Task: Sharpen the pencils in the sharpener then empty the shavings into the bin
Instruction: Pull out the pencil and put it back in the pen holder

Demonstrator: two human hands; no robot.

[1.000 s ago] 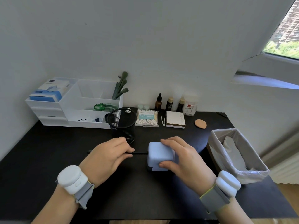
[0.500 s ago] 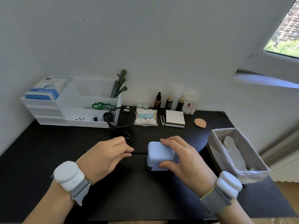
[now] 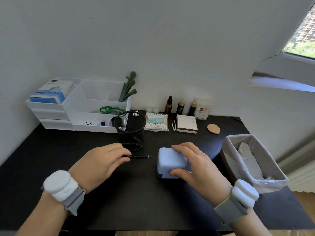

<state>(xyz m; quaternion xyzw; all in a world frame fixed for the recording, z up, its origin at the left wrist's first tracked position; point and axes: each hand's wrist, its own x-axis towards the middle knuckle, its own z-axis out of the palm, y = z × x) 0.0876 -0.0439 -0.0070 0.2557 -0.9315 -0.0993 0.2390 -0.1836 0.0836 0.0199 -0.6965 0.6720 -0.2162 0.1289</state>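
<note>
A light blue box-shaped sharpener (image 3: 171, 162) stands on the black desk (image 3: 136, 201) in the middle. My right hand (image 3: 196, 169) grips it from the right, fingers over its top and thumb on its near side. My left hand (image 3: 100, 163) pinches a black pencil (image 3: 139, 157) that lies level, its pointed tip a short gap left of the sharpener and outside it. The pencil's back end is hidden under my fingers. A lined bin (image 3: 252, 160) stands at the desk's right edge.
A black mesh pencil cup (image 3: 130, 128) stands just behind my left hand. Along the back are a white organiser (image 3: 76, 113), a pack of cotton swabs (image 3: 156, 122), small bottles (image 3: 180, 107), a white box (image 3: 186, 124) and a tan sponge (image 3: 213, 128).
My left hand has drawn the pencil leftward out of the sharpener, so its tip now shows free. My right hand stays on the sharpener.
</note>
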